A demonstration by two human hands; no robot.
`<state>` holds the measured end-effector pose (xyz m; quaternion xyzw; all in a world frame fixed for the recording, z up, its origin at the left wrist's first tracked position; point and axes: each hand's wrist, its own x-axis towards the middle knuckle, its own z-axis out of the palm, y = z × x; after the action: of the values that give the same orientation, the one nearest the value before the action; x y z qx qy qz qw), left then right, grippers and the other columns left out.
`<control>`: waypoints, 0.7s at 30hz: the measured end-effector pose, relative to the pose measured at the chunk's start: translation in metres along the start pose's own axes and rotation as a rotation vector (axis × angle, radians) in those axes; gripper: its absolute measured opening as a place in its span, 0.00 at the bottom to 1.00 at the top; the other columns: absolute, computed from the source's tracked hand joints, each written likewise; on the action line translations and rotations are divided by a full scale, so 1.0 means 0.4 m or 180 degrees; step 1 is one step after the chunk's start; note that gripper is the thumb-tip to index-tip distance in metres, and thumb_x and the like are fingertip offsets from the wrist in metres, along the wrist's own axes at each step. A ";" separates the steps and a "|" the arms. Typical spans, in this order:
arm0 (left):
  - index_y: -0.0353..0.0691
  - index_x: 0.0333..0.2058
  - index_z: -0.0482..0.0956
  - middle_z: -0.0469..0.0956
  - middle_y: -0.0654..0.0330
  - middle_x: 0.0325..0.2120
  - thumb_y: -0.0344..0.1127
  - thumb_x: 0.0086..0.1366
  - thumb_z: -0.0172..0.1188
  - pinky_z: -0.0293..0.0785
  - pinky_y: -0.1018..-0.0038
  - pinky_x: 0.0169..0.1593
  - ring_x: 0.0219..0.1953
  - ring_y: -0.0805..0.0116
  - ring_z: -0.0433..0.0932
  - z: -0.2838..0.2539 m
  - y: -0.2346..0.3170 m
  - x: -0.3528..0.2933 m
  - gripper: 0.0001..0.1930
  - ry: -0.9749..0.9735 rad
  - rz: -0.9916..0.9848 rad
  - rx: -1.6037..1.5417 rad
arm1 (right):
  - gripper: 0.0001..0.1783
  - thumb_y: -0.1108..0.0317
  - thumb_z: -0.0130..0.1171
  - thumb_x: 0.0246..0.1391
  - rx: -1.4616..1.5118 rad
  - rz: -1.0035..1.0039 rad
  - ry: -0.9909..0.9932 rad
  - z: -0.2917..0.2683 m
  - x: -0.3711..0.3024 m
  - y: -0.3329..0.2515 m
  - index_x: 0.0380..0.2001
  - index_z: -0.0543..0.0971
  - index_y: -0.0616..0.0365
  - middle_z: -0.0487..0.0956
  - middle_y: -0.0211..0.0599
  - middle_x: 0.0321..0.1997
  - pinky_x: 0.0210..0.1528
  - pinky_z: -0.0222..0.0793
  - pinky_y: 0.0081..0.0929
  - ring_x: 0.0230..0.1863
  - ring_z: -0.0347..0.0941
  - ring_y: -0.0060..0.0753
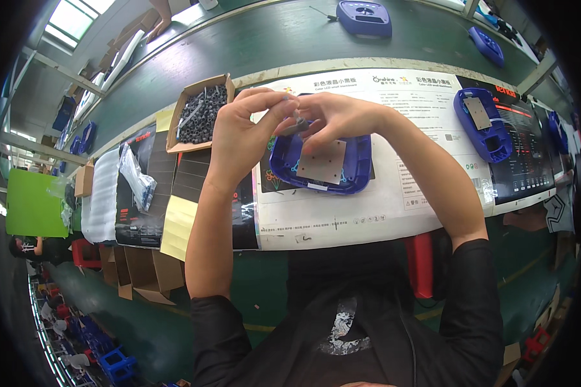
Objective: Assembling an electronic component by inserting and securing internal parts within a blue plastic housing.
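Observation:
My left hand (250, 122) is raised over the table with thumb and forefinger pinched together. What sits in that pinch is too small to make out. Right beside it, my right hand (345, 119) curls its fingers around a small dark grey part (298, 124), and the fingertips of both hands nearly meet. Below them lies a blue plastic housing (361, 184), its open side up. Inside it is a beige rectangular plate (323, 164) with small holes. Part of the housing's far side is hidden by my hands.
To the left stands a cardboard box (173, 138) full of small black parts. Beyond it are a plastic bag (135, 177) and yellow paper (178, 226). Another blue housing (490, 138) lies at right. Blue units (365, 18) rest on the green belt (265, 39) behind.

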<state>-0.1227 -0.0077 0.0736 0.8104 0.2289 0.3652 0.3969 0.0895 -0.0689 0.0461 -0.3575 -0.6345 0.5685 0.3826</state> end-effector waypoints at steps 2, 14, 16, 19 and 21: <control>0.37 0.40 0.90 0.85 0.57 0.38 0.34 0.64 0.69 0.77 0.71 0.50 0.47 0.68 0.80 -0.008 -0.017 0.002 0.09 -0.0160 0.0051 -0.0116 | 0.37 0.70 0.71 0.51 -0.0507 0.0469 -0.0748 -0.001 0.036 -0.014 0.64 0.70 0.62 0.80 0.44 0.59 0.65 0.70 0.34 0.62 0.75 0.32; 0.33 0.39 0.88 0.85 0.60 0.38 0.30 0.65 0.69 0.75 0.73 0.52 0.48 0.70 0.78 -0.016 -0.048 -0.014 0.07 -0.0004 0.0246 -0.0850 | 0.13 0.69 0.67 0.54 0.0079 -0.0051 -0.0039 0.043 0.037 0.048 0.43 0.81 0.58 0.76 0.20 0.34 0.45 0.66 0.18 0.37 0.69 0.15; 0.33 0.39 0.88 0.86 0.60 0.37 0.30 0.66 0.68 0.75 0.73 0.53 0.48 0.70 0.78 -0.013 -0.046 -0.018 0.07 0.0014 0.0188 -0.0866 | 0.14 0.70 0.69 0.53 0.0302 -0.0147 0.0050 0.049 0.035 0.057 0.43 0.81 0.59 0.76 0.20 0.35 0.46 0.66 0.18 0.38 0.69 0.15; 0.32 0.40 0.88 0.86 0.59 0.37 0.30 0.66 0.68 0.75 0.74 0.52 0.47 0.71 0.79 -0.010 -0.044 -0.020 0.07 0.0054 0.0123 -0.0963 | 0.16 0.73 0.72 0.52 0.0645 -0.0171 0.0251 0.046 0.029 0.075 0.44 0.80 0.59 0.78 0.22 0.37 0.49 0.68 0.18 0.40 0.71 0.16; 0.32 0.41 0.87 0.86 0.59 0.37 0.30 0.67 0.68 0.76 0.75 0.51 0.45 0.72 0.79 -0.010 -0.052 -0.024 0.08 0.0098 0.0024 -0.1043 | 0.17 0.74 0.73 0.51 0.0765 -0.0099 0.0356 0.039 0.018 0.083 0.44 0.80 0.60 0.79 0.23 0.38 0.51 0.70 0.18 0.41 0.73 0.16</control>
<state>-0.1337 -0.0002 0.0545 0.7300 0.1692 0.4114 0.5188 0.0731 -0.0662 0.0125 -0.3303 -0.5449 0.6137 0.4661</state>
